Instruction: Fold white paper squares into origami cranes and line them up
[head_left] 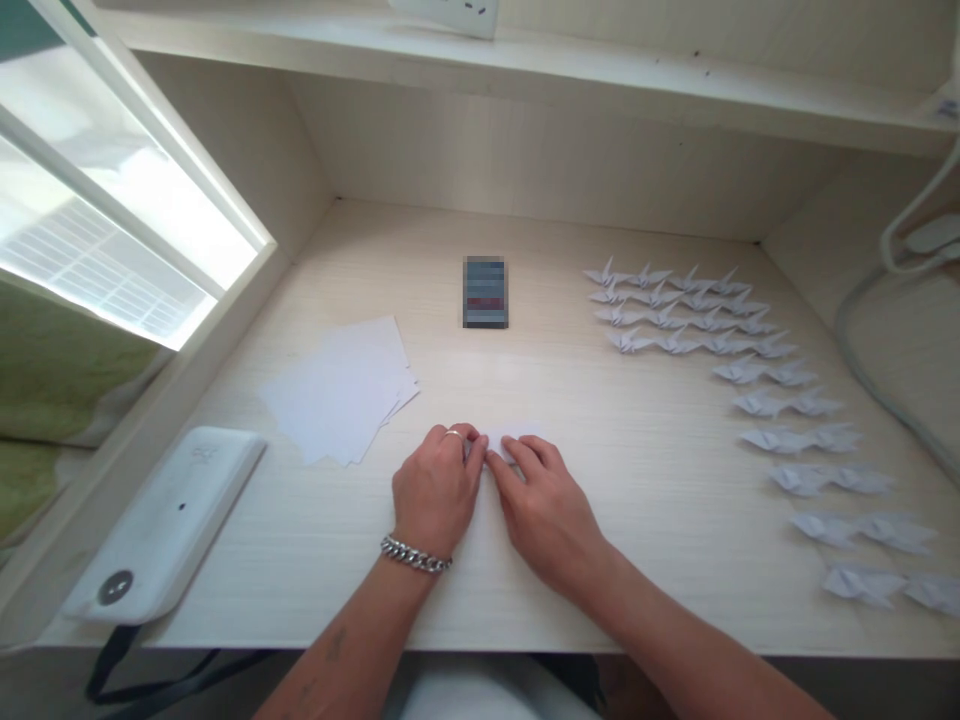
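Between my fingertips, near the front middle of the desk, lies a small white sheet of paper point(495, 441), mostly covered by my hands. My left hand point(437, 488), with a ring on it, is closed with thumb and fingers pinched at the paper's left part. From the other side my right hand point(549, 508) presses on the paper, its fingers bent and its thumb close to the left thumb. The paper looks folded, but its exact shape is hidden. Left of my hands, a loose stack of white paper sheets point(337, 395) is fanned out.
Rows of folded white paper cranes point(694, 342) run along the right side. A dark phone-like rectangle point(485, 292), blurred out, lies at the back middle. A white device point(172, 525) with a round button sits front left. A shelf point(525, 85) overhangs the desk.
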